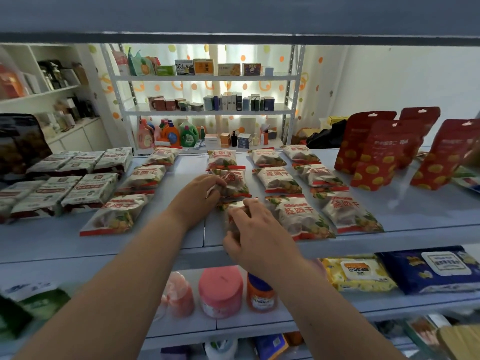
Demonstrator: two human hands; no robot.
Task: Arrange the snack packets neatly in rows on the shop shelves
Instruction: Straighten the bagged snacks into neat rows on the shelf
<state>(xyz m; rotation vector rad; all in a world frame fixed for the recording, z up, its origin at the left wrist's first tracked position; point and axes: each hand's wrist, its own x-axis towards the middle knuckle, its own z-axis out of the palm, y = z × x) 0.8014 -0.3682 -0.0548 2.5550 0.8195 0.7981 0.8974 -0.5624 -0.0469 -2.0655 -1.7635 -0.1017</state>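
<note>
While both your hands work the middle column on the shelf [415, 216], the head view shows the right hand [249, 235] covering the front packet [235, 207], fingers curled over its near end, seemingly gripping it, though the hand hides how firmly. Your left hand [200, 194] lies just behind and to the left, fingertips pinching the left edge of the middle packet [233, 183]. Both packets run lengthwise away from you, like the back packet [222, 157] beyond them. Since the front packet sits directly under the right fingers, that hand seems best placed to square it with the neighbouring column [293, 214].
</note>
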